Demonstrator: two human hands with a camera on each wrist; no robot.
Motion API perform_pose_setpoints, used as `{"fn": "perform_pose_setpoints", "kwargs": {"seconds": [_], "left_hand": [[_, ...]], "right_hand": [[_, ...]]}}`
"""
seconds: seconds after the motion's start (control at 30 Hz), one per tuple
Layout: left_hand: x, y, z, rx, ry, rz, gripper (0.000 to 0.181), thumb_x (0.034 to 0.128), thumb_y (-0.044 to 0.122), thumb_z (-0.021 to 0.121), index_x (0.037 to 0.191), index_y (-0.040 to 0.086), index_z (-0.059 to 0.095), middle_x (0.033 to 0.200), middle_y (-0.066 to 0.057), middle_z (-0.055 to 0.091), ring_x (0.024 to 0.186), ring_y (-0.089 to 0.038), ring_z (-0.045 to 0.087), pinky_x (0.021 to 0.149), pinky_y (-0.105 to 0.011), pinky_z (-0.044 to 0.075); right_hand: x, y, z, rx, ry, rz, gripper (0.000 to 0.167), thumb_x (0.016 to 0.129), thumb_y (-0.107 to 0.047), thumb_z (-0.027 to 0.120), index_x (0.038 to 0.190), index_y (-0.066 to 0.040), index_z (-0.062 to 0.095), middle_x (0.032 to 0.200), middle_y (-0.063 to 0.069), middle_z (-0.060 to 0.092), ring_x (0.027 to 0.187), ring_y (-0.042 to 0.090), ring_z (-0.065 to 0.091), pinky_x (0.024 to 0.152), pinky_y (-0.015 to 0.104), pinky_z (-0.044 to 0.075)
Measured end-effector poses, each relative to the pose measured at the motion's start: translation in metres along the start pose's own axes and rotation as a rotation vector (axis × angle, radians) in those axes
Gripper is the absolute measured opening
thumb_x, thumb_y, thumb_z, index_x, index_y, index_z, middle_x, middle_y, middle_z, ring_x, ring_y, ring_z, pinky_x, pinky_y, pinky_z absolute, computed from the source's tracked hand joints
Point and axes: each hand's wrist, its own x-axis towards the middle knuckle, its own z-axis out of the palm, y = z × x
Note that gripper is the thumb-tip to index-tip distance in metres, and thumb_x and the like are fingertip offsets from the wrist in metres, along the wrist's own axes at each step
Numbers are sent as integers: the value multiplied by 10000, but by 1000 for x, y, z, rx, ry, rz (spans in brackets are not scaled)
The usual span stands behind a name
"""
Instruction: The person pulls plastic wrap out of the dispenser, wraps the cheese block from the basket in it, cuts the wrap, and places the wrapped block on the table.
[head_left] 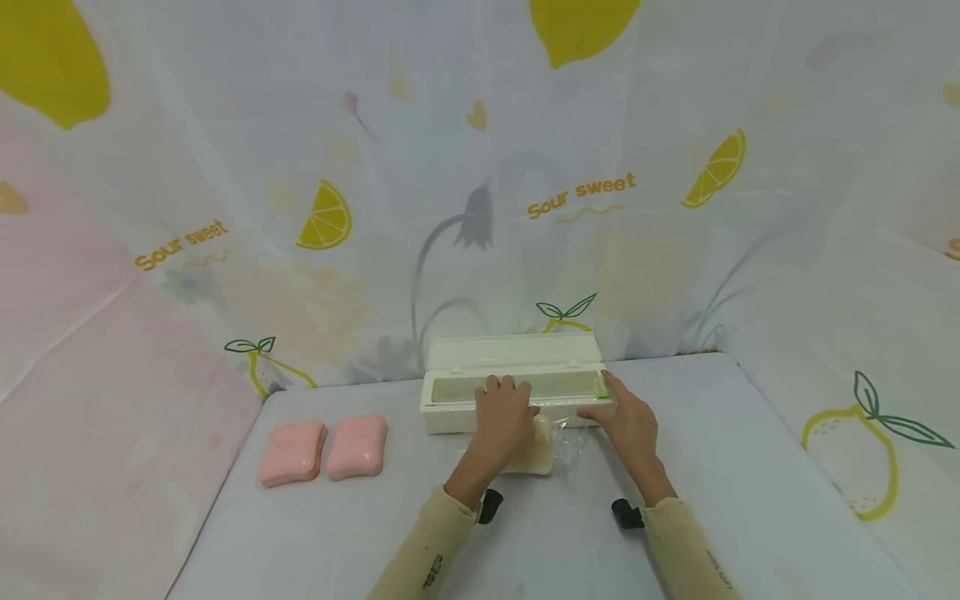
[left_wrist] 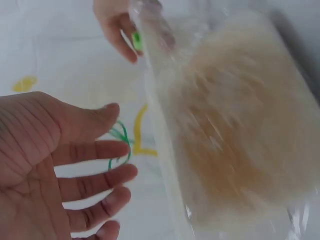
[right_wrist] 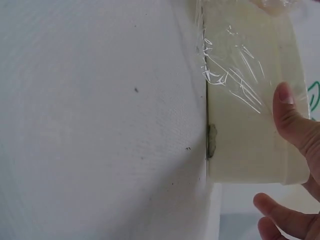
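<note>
A long white cling film dispenser (head_left: 450,419) stands at the back of the table, lid raised. Clear film (head_left: 570,437) hangs from its front over a cream, rounded-square block (head_left: 542,457), whose middle looks tan in the left wrist view. My left hand (head_left: 504,417) is above the block and the dispenser's front edge; its fingers are spread beside the wrapped block and hold nothing. At the dispenser's right end, my right hand (head_left: 632,423) grips the corner, thumb (right_wrist: 284,102) on the front and index finger by a green slider (head_left: 602,390).
Two pink rounded-square blocks (head_left: 294,452) lie side by side on the table (head_left: 420,500) at the left. Behind the dispenser rises a lemon-patterned cloth wall (head_left: 465,275). Black wrist-camera mounts (head_left: 627,514) sit at both sleeves.
</note>
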Motion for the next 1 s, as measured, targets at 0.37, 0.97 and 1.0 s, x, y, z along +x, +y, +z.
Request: {"fn": "perform_pose_setpoints", "kwargs": {"seconds": [0.37, 0.97, 1.0], "left_hand": [[48, 56, 26, -156, -100, 153, 302, 923, 405, 673, 1175, 247, 722, 1110, 12, 666, 961, -225, 581, 794, -403, 453], [66, 78, 51, -111, 49, 198, 84, 878, 329, 728, 895, 265, 779, 1014, 121, 674, 925, -155, 548, 694, -299, 395], [67, 76, 49, -81, 33, 197, 88, 868, 347, 734, 895, 279, 783, 1014, 130, 667, 940, -152, 539, 708, -308, 394]], "right_hand": [[0, -3, 5, -9, 57, -52, 707, 731, -245, 868, 1361, -93, 585, 624, 115, 595, 531, 209, 436, 498, 388, 392], [-1, -2, 1, -37, 130, -103, 669, 708, -96, 869, 1322, -62, 604, 535, 47, 491, 479, 163, 330, 451, 350, 315], [-1, -2, 1, -40, 124, -97, 682, 706, -124, 879, 1327, -65, 601, 525, 42, 475, 479, 166, 332, 450, 350, 314]]}}
